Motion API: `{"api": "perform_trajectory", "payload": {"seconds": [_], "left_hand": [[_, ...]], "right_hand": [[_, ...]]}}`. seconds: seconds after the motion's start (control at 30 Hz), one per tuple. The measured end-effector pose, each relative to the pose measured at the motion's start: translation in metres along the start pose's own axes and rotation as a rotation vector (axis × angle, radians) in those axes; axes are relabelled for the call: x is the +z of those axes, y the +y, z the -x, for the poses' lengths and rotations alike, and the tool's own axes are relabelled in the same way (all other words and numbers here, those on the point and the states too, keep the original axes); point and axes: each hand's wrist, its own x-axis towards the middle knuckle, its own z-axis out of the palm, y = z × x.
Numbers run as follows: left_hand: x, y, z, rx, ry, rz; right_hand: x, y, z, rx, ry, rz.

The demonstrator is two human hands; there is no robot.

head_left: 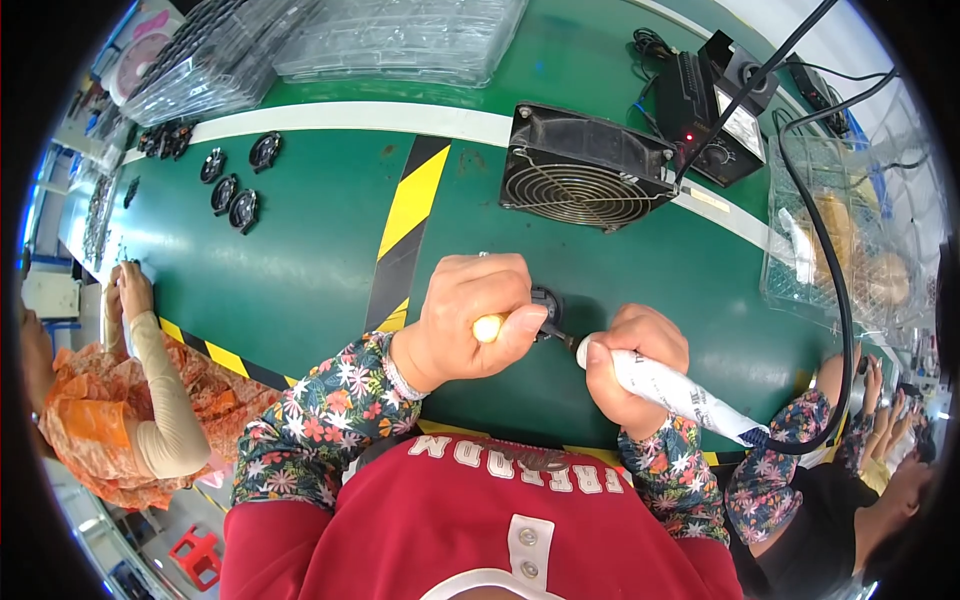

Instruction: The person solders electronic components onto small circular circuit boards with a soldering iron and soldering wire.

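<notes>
My left hand (470,315) is closed around a thin tool with a pale yellow handle (488,327), held over a small black round fan part (545,300) on the green table (300,260). My right hand (632,362) grips a soldering iron (680,395) wrapped in white paper, its tip pointing left toward the black part. The iron's black cable (835,300) loops away to the right. The part is mostly hidden behind my left hand.
A black square fan (585,170) stands behind my hands, a black soldering station (720,105) at the back right. Several small black fans (235,195) lie at left, clear plastic trays (330,40) at the back. A wire basket (830,240) sits right. People sit on both sides.
</notes>
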Motion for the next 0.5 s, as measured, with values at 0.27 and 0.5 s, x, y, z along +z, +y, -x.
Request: {"api": "perform_trajectory", "payload": {"seconds": [0.27, 0.5], "left_hand": [[-0.0014, 0.0014, 0.0011, 0.018, -0.004, -0.018], [-0.0024, 0.0058, 0.0051, 0.041, -0.061, -0.064]], "right_hand": [[0.0027, 0.0005, 0.0034, 0.003, 0.034, -0.002], [0.0028, -0.0033, 0.0085, 0.042, 0.069, 0.018]]}}
